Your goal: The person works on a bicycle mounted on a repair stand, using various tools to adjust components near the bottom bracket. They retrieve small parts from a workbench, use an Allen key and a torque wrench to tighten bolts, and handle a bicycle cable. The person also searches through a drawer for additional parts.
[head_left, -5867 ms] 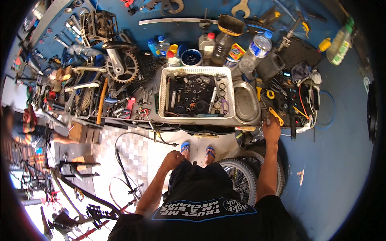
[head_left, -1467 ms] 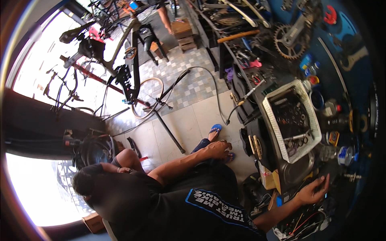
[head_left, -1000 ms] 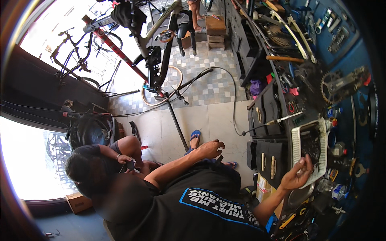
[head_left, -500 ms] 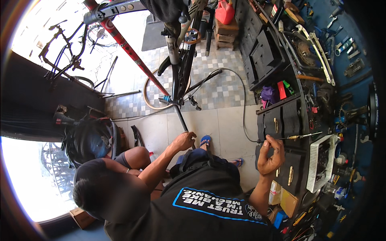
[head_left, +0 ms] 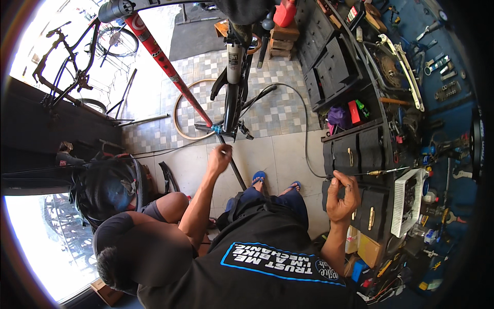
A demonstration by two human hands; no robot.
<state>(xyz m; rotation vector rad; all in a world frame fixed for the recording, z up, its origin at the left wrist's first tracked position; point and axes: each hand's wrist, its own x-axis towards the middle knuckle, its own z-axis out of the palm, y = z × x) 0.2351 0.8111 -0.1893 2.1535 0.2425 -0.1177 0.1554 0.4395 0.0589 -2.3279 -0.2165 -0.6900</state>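
Note:
My left hand (head_left: 220,157) is closed, fingers curled, by the upper end of a slim black pole (head_left: 235,172) below the bike frame's blue-ringed joint. Whatever its fingers hold is hidden. On the right, my right hand (head_left: 342,200) pinches a thin dark cable (head_left: 307,131) between thumb and fingertips. From the bike, this cable arcs over the floor to my hand. Just past my fingers, a thin rod with a brass-coloured fitting (head_left: 377,173) points toward the bench. The red bike tube (head_left: 167,69) slants down to the joint, beside a white-and-black fork (head_left: 233,64).
A person (head_left: 123,226) crouches close on my left, beside a heap of black tyres (head_left: 105,180). Along the right stand black drawers (head_left: 337,77), a white basket (head_left: 408,203) and a wall hung with tools (head_left: 445,67). A wooden-coloured rim (head_left: 177,121) lies behind the frame.
My left hand has moved up and slightly left, from the pole's lower part to near the joint. My right hand keeps its pinch. The view has shifted slightly.

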